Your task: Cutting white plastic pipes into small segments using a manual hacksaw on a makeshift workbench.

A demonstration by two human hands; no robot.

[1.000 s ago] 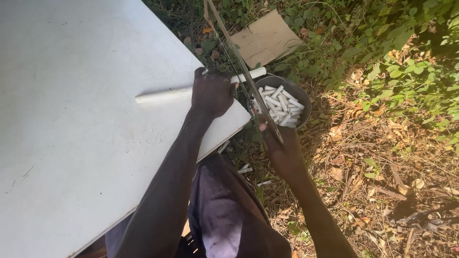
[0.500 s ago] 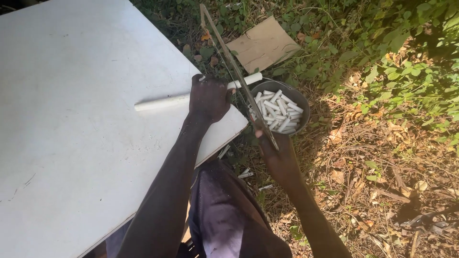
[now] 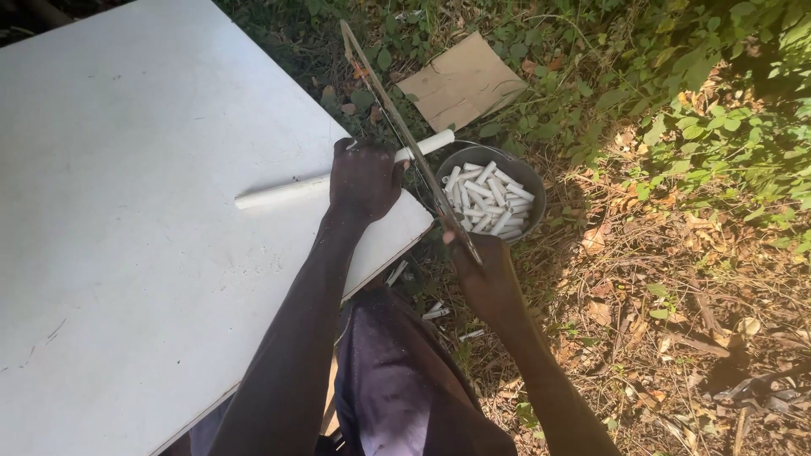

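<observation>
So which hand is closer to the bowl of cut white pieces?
Right. The right hand grips the hacksaw handle just below the bowl's near rim. The left hand presses the white pipe on the table, farther away.

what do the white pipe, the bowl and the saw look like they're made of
White pipe: likely plastic, matte, uniformly white and smooth. Bowl: looks like dark grey metal with a thin rim, though plastic cannot be ruled out; it holds short white pipe pieces of the same look. Saw: thin frame and blade, apparently metal, dull and brownish.
</observation>
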